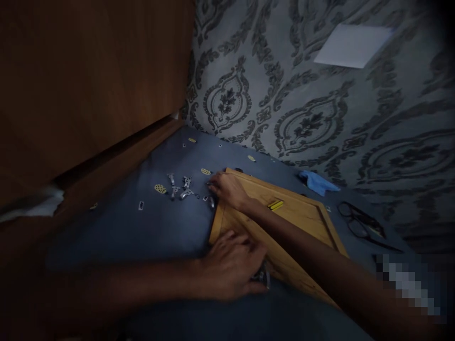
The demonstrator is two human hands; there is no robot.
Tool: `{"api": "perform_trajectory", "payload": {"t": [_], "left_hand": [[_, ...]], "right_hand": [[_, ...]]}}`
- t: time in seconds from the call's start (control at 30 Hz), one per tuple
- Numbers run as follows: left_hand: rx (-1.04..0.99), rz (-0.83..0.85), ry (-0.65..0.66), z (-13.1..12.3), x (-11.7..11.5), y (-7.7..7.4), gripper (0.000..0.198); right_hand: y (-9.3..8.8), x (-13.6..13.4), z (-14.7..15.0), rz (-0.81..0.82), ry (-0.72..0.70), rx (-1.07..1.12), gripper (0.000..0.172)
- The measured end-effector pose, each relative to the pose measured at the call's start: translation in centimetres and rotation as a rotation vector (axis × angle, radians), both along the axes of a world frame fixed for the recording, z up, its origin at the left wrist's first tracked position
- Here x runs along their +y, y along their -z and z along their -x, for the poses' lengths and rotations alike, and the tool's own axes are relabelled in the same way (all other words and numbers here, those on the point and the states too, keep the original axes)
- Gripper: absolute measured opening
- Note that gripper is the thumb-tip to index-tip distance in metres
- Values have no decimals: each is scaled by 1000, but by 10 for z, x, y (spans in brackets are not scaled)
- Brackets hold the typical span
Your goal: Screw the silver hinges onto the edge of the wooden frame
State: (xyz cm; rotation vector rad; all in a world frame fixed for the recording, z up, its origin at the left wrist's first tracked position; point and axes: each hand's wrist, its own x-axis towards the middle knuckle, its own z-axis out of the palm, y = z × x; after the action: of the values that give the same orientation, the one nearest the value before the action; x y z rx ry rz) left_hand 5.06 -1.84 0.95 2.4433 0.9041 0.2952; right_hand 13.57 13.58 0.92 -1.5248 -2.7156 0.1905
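A wooden door panel [302, 218] with a raised frame lies flat on a blue-grey patterned cloth. My left hand [231, 265] rests over its near left edge, with thumb and fingers closed around a dark metal hinge [262, 277], mostly hidden. Beyond it, my right hand [229, 189] reaches across the panel to its far left corner. Its fingertips are pinched together just past the edge; what they hold is too small to make out. Several metal hinges [186, 193] lie loose on the cloth left of that hand. A yellow and black tool handle [275, 205] sits on the panel.
Brown wooden furniture [106, 71] rises on the left. A patterned wall [263, 94] stands behind, with a white sheet [355, 45] on it. Right of the panel are a blue cloth [318, 183] and black-framed glasses [359, 222]. Several small bits lie near the hinges.
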Motion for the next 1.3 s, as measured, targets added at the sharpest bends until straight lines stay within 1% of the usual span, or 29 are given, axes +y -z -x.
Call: {"api": "perform_trajectory", "payload": {"t": [0.17,0.3,0.5,0.73,0.93,1.03,1.1,1.17,1.3], "left_hand": [[-17,-34,14,1,1,3,58],[-27,-59,35,1,2,8,58],[-21,-60,26,1,2,7,59],[27,-37,32,2,1,3,59],[-17,-39,-13,1,-3,5,58],[-24,-37,-28,2,-4,4,55],[-18,-46,-34,2,-4,3,53],[-7,-69,-41,2,-4,1,51],[4,-56,-62,1,-5,2,50]], "right_hand": [[8,5,6,6,15,-83,37],[6,9,8,35,17,-110,37],[4,13,6,92,20,-83,38],[13,16,0,141,54,100,38],[25,12,-12,226,130,408,40],[26,-2,-30,242,163,608,38],[23,-20,-48,229,179,746,33],[17,-43,-69,207,197,877,30],[6,-102,-109,184,284,1062,36]]}}
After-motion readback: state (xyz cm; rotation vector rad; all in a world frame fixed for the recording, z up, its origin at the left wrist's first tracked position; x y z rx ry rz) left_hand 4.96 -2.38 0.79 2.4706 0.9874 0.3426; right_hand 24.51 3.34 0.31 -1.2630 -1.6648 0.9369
